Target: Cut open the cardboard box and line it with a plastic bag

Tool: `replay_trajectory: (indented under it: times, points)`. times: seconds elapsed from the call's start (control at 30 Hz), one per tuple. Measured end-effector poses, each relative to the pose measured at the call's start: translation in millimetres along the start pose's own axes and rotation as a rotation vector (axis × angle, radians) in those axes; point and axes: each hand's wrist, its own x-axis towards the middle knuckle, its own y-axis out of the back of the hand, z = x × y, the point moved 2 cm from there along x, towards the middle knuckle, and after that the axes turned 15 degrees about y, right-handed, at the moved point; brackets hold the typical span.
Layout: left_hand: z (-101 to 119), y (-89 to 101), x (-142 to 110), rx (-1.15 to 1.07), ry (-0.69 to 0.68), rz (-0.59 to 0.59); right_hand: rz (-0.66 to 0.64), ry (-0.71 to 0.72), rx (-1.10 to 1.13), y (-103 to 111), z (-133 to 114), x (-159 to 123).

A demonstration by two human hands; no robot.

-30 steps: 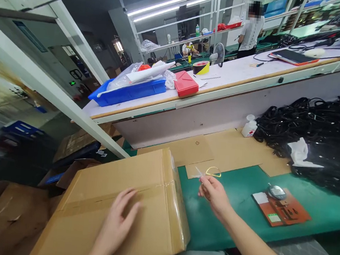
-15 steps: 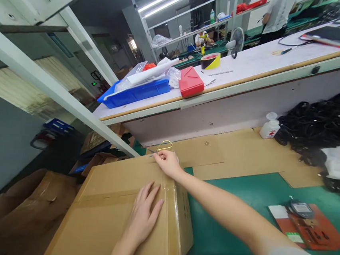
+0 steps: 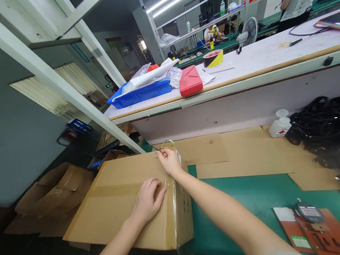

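Cardboard box (image 3: pixel 126 203) under flat left hand (image 3: pixel 147 201); right hand (image 3: pixel 171 163) gripping scissors (image 3: pixel 164 146); no legible writing.

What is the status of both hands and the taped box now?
Left hand flat on cardboard box. Right hand grips small scissors at the box's far top edge. Tape seam unbroken, nothing blocking.

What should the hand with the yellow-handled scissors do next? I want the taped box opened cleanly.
Probably draw the scissors along the tape seam. The right hand holds them at the far edge of the cardboard box, which remains taped shut, and the left hand presses on its top.
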Motion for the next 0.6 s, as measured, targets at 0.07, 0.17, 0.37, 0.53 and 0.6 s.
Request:
replay_trajectory:
  times: [0.07, 0.17, 0.37, 0.53, 0.6]
  points:
    - [-0.2, 1.5, -0.8, 0.007, -0.008, 0.003, -0.002, -0.013, 0.068, 4.1, -0.7, -4.0]
    - [-2.0, 2.1, -2.2, 0.012, -0.023, 0.01, -0.01, -0.04, 0.171, 23.2, -0.3, -21.5]
    - [-2.7, -3.1, 3.5, 0.008, -0.014, 0.046, -0.043, -0.117, 0.189, 84.6, 0.3, -92.9]
    - [-3.1, -6.2, 18.7, -0.004, -0.008, 0.047, -0.161, -0.186, 0.166, 100.6, -9.5, -131.7]
    - [-3.8, -7.0, 22.3, -0.018, -0.026, 0.032, -0.205, -0.21, 0.153, 99.9, -12.2, -135.7]
